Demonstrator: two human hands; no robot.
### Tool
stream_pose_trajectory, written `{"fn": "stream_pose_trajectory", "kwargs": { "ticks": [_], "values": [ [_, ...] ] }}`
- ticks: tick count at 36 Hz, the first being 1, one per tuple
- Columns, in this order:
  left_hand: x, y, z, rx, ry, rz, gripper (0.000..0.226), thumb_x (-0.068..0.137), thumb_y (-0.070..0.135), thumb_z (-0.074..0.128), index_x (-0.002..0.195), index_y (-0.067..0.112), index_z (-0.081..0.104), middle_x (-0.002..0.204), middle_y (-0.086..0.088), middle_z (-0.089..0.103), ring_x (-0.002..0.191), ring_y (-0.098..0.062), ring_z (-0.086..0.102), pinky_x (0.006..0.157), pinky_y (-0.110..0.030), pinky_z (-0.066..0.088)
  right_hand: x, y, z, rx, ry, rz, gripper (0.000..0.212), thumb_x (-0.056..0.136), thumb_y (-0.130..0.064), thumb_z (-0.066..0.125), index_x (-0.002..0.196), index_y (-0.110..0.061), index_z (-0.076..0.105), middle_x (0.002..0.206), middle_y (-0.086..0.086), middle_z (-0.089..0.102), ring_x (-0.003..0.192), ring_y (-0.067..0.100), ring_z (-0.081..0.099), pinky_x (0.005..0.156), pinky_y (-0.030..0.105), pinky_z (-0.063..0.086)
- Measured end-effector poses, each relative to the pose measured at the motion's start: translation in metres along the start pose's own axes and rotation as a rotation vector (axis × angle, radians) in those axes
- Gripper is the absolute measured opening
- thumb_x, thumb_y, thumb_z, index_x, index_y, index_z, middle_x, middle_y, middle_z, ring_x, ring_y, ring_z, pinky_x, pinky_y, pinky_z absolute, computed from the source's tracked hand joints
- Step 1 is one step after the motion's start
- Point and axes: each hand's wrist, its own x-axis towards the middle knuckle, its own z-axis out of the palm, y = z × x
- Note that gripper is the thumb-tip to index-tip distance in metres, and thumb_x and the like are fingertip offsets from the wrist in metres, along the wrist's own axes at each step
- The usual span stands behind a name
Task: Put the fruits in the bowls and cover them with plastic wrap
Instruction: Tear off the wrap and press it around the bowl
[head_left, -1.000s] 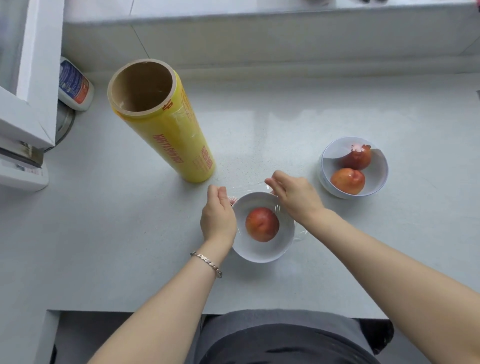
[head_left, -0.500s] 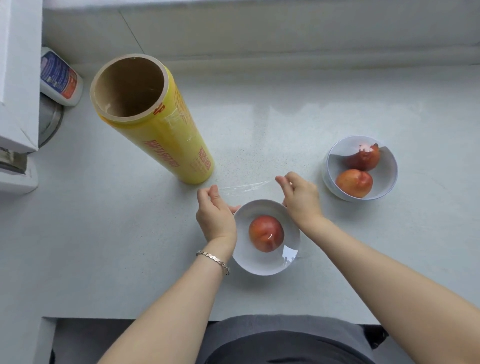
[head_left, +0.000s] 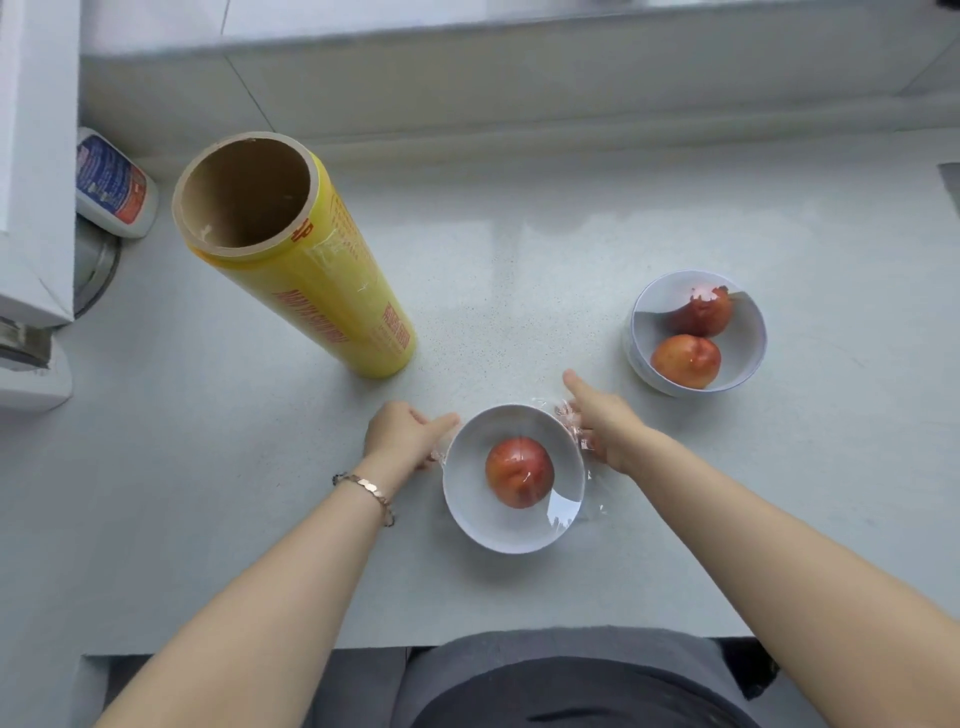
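Closest to me, the near bowl (head_left: 470, 525) sits on the worktop (head_left: 519, 249) with one fruit (head_left: 519, 472) inside and plastic wrap (head_left: 563, 512) drawn across its mouth. My left hand (head_left: 402, 436) is curled at the left rim, holding the film's edge against the bowl wall. My right hand (head_left: 602, 426) does the same on the right, with bunched film gathered under its fingers and the forefinger sticking straight out. I judge this bowl nearly sealed: the loose edges on the near right need smoothing down. Further off to the right, the far bowl (head_left: 644, 332) holds two fruits (head_left: 685, 361), and a sheen across its mouth suggests it is covered already. Beyond on the left stands the yellow roll (head_left: 332, 291), not touching either bowl.
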Motion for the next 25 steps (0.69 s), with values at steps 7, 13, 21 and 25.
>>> {"fn": "stream_pose_trajectory", "kwargs": {
  "ticks": [7, 13, 21, 25],
  "values": [
    [-0.032, -0.01, -0.011, 0.204, 0.262, 0.483, 0.03, 0.087, 0.014, 0.062, 0.115, 0.005, 0.057, 0.114, -0.013, 0.054, 0.099, -0.029, 0.057, 0.084, -0.03, 0.041, -0.026, 0.028, -0.023, -0.095, -0.14, -0.122, 0.031, 0.085, -0.045, 0.058, 0.083, -0.014, 0.061, 0.072, -0.002, 0.057, 0.059, 0.009, 0.052, 0.058, 0.017, 0.041],
    [-0.074, 0.001, 0.027, 0.635, -0.142, 0.766, 0.131, 0.057, 0.069, 0.07, 0.148, 0.013, -0.004, 0.157, -0.002, -0.013, 0.144, -0.018, -0.014, 0.117, -0.034, -0.006, -0.033, 0.04, -0.012, -0.13, -0.005, -0.366, 0.016, 0.082, -0.023, 0.068, 0.075, -0.015, 0.056, 0.068, -0.002, 0.055, 0.063, 0.011, 0.051, 0.06, 0.021, 0.04],
    [-0.072, -0.003, 0.047, 0.862, -0.009, 0.722, 0.144, 0.052, 0.077, 0.065, 0.138, 0.016, -0.034, 0.153, -0.004, -0.026, 0.139, -0.026, -0.028, 0.112, -0.047, -0.018, -0.041, 0.043, -0.017, 0.018, 0.031, -0.422, 0.022, 0.088, -0.019, 0.059, 0.068, -0.012, 0.053, 0.062, 0.001, 0.056, 0.064, 0.014, 0.052, 0.072, 0.027, 0.044],
    [-0.071, -0.001, 0.048, 0.865, -0.002, 0.726, 0.14, 0.052, 0.074, 0.066, 0.143, 0.02, -0.025, 0.153, -0.005, -0.02, 0.14, -0.028, -0.021, 0.113, -0.048, -0.015, -0.045, 0.044, -0.011, 0.049, 0.123, -0.515, 0.025, 0.093, -0.014, 0.049, 0.07, -0.015, 0.04, 0.054, 0.003, 0.049, 0.044, 0.008, 0.05, 0.06, 0.027, 0.044]
  ]
}}
